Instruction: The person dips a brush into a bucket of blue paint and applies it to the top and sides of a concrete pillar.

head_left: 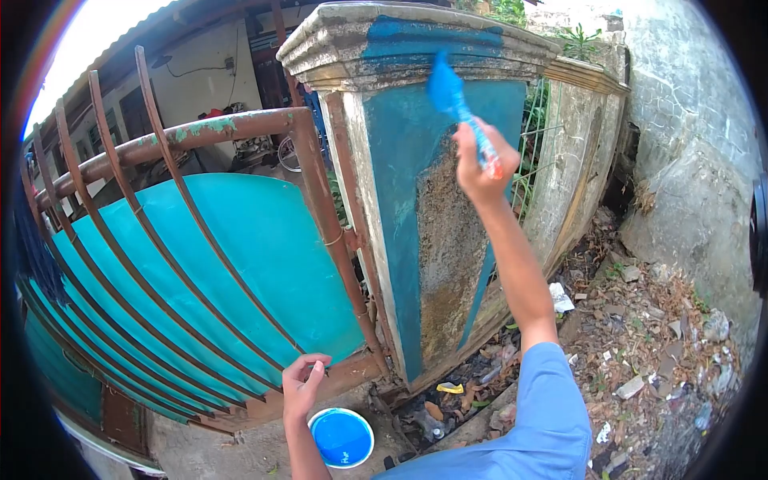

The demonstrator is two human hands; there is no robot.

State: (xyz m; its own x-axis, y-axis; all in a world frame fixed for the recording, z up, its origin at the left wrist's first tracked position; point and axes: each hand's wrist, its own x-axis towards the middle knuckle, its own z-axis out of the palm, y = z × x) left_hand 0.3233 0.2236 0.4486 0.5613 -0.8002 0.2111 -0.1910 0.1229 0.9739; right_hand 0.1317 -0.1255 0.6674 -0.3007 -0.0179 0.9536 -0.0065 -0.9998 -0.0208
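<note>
My right hand [490, 160] is raised, its fingers closed around the paint-smeared handle of a paintbrush [448, 86]. Blue bristles point up, close in front of the gate pillar [390, 240]. A wet-looking blue patch [424, 40] covers part of the pillar's moulded cap, just above the bristle tips. Below, the pillar face is teal around a rough, bare stone panel [452, 256]. My left hand [302, 386] hangs low by the gate's lower bars, fingers loosely curled, thumb apart, and nothing visible in it. Beside that wrist stands a white tub [370, 456] of bright blue paint [342, 437].
A rusty metal gate [232, 128] with curved bars and a turquoise panel [228, 240] stands on the left. Rubble and dry leaves [640, 376] cover the ground at right, beneath a grey wall [704, 160]. A littered gutter [448, 408] runs along the pillar's foot.
</note>
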